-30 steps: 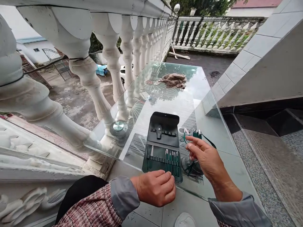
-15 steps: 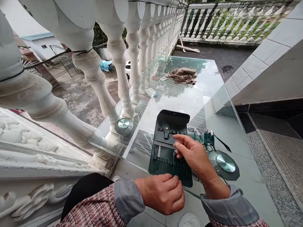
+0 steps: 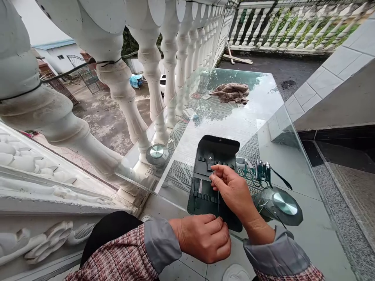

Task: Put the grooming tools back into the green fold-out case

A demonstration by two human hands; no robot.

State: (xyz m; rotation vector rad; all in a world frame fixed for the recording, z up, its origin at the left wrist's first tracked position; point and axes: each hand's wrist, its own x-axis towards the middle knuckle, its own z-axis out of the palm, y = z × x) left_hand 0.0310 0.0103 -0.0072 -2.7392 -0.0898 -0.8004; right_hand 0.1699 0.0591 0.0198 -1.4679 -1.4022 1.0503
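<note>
A dark green manicure case [image 3: 220, 145] lies unfolded on the glass table, with elastic loops across both halves. Its lower left loops hold a slim tool [image 3: 200, 187]. My right hand [image 3: 234, 193] is over the case's right side, thumb and forefinger pinching a thin metal manicure tool [image 3: 218, 201] that points down toward me. At the case's near edge, my left hand [image 3: 206, 239] is closed, its fingertips pressed together by the tool's lower end. What those fingers grip is hidden. Right of the case lie green-handled scissors [image 3: 249, 175] and nail clippers [image 3: 263, 171].
The glass table top [image 3: 278, 142] rests on round metal-capped supports [image 3: 285, 203]. A crumpled brown cloth [image 3: 230, 93] is toward the far end, near a small packet [image 3: 191, 114]. White balusters [image 3: 117, 88] line the left side; a tiled wall [image 3: 325, 84] stands right.
The right hand has shifted slightly left and down over the case, with the thin tool in its fingers. The left hand stays near the case's front edge. The view has turned slightly.
</note>
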